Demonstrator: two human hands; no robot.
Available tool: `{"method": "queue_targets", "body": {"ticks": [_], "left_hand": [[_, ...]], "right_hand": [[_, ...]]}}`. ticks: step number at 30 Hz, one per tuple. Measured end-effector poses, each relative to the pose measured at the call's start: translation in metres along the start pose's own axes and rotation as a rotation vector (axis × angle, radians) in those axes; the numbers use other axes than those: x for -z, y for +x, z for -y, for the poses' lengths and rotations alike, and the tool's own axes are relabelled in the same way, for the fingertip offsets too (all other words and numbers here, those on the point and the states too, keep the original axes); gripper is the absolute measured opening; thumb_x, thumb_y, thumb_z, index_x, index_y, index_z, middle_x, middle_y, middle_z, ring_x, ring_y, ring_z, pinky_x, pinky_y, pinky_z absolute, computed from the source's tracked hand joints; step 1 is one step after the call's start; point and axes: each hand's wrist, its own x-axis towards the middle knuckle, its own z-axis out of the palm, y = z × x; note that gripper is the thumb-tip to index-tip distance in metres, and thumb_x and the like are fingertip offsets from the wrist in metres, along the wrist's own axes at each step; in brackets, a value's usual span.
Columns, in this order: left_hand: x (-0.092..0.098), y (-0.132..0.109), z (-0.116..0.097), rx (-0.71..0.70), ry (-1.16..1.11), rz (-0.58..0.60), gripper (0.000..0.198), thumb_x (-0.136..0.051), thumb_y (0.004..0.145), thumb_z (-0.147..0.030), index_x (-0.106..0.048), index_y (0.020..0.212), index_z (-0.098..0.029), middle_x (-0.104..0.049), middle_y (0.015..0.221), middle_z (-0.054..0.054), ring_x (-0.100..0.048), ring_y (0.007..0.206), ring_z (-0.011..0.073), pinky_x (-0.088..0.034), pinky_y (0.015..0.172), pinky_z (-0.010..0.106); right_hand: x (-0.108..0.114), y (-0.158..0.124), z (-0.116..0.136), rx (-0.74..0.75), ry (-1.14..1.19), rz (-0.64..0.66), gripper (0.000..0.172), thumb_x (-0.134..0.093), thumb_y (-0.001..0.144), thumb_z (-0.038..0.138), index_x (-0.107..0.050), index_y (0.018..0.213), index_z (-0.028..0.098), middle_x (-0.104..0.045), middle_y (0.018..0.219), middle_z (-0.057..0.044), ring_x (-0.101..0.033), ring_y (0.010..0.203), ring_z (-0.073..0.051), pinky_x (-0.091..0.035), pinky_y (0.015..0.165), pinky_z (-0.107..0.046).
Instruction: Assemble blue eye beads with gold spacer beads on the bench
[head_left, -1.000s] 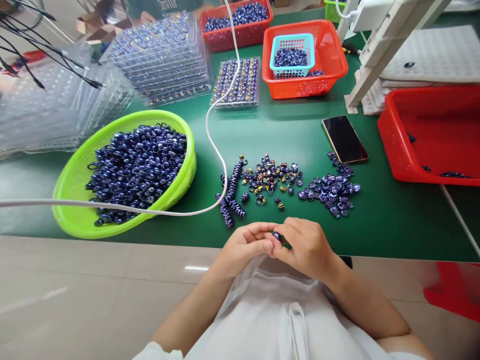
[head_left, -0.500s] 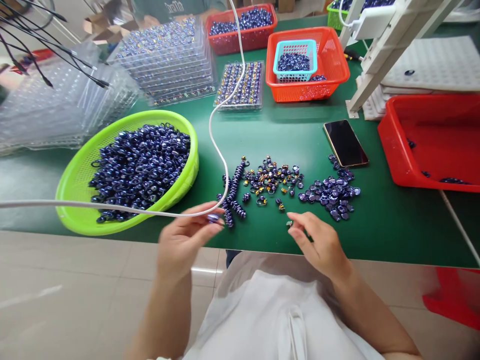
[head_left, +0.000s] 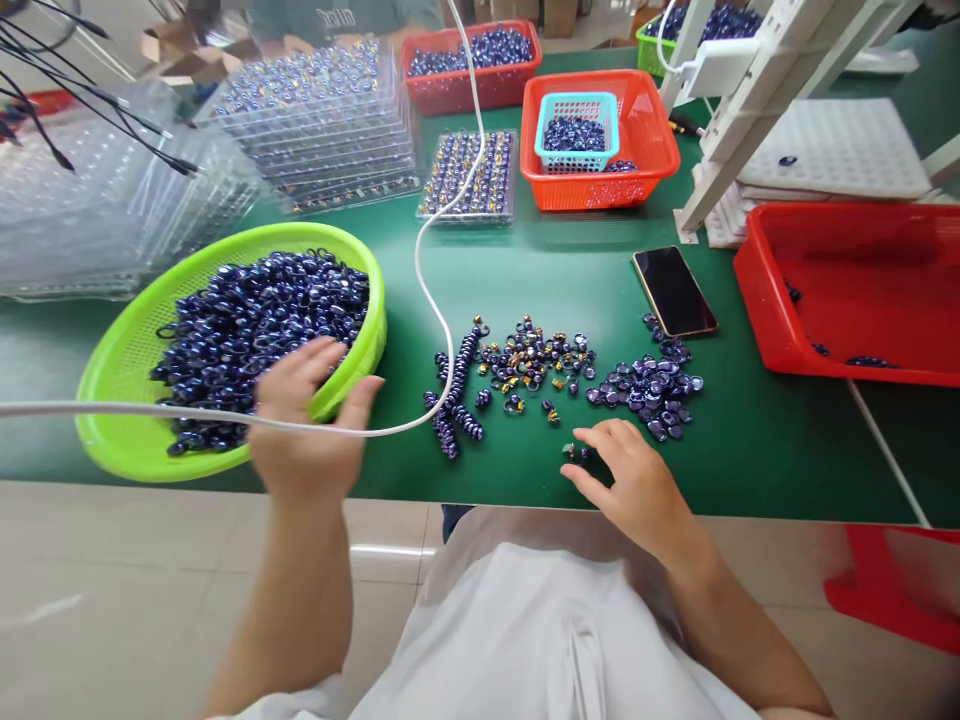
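Observation:
My left hand (head_left: 307,425) reaches over the near right rim of a lime green basket (head_left: 379,320), thumb and fingers apart, with nothing visible in it. Heaped in the basket are shiny dark blue rings (head_left: 262,330). My right hand (head_left: 637,485) is open just above the green table, its thumb and forefinger on either side of a small dark ring with a pale green part (head_left: 576,453). Beyond it lie a loose group of dark and gold rings (head_left: 536,355), rows of stacked dark rings (head_left: 459,385) and a pile of flat dark blue pieces (head_left: 652,390).
A white cable (head_left: 431,290) hangs across the view, passing in front of my left hand. A phone (head_left: 675,290) lies beside a red tray (head_left: 847,370). Behind stand an orange basket (head_left: 660,150), a filled clear tray (head_left: 469,175) and stacked clear trays (head_left: 352,160).
My left hand has moved left from the ring rows to the basket and opened; the dark blue ring it pinched is out of sight. My right fingers have spread from the small ring.

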Motion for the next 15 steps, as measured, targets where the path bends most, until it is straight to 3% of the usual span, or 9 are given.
{"method": "queue_targets", "body": {"ticks": [2,5,7,11,15], "left_hand": [[-0.021,-0.025,-0.027,-0.110,-0.081,0.063,0.035,-0.075,0.082,-0.025,-0.068,0.116,-0.019,-0.069,0.119,0.007,-0.063,0.115,0.0268,-0.046,0.106,0.046],[-0.051,-0.061,-0.060,-0.177,-0.318,0.448,0.028,-0.067,0.088,-0.022,-0.068,0.116,-0.022,-0.072,0.111,0.009,-0.068,0.102,0.0224,-0.055,0.091,0.036],[-0.067,-0.077,-0.074,-0.221,-0.435,0.617,0.030,-0.062,0.091,-0.021,-0.067,0.121,-0.021,-0.071,0.113,0.012,-0.067,0.104,0.0225,-0.056,0.089,0.036],[-0.089,-0.092,-0.087,-0.189,-0.599,0.661,0.028,-0.059,0.093,-0.020,-0.068,0.120,-0.020,-0.073,0.109,0.013,-0.068,0.101,0.0226,-0.056,0.088,0.037],[-0.094,-0.089,-0.090,-0.187,-0.729,0.639,0.023,-0.063,0.092,-0.018,-0.073,0.112,-0.022,-0.076,0.101,0.010,-0.069,0.092,0.0206,-0.057,0.081,0.034]], "right_hand": [[-0.002,0.000,0.001,0.012,-0.036,0.056,0.026,-0.066,0.090,0.028,-0.061,0.114,0.020,-0.064,0.098,-0.010,-0.060,0.090,-0.026,-0.054,0.074,-0.041],[-0.006,0.001,0.000,0.037,-0.051,0.087,0.009,-0.060,0.092,0.019,-0.062,0.101,0.019,-0.063,0.091,-0.008,-0.059,0.085,-0.024,-0.052,0.072,-0.038],[-0.008,0.002,0.000,0.039,-0.034,0.068,0.006,-0.056,0.094,0.016,-0.061,0.095,0.019,-0.063,0.087,-0.007,-0.058,0.083,-0.023,-0.051,0.071,-0.037],[-0.005,0.000,0.003,-0.005,0.125,-0.002,0.008,-0.053,0.097,0.020,-0.061,0.093,0.019,-0.063,0.085,-0.006,-0.058,0.082,-0.020,-0.050,0.073,-0.034],[0.006,-0.003,0.007,-0.149,0.352,0.062,0.015,-0.051,0.100,0.025,-0.064,0.095,0.020,-0.062,0.084,-0.003,-0.058,0.074,-0.016,-0.048,0.067,-0.028]]}}
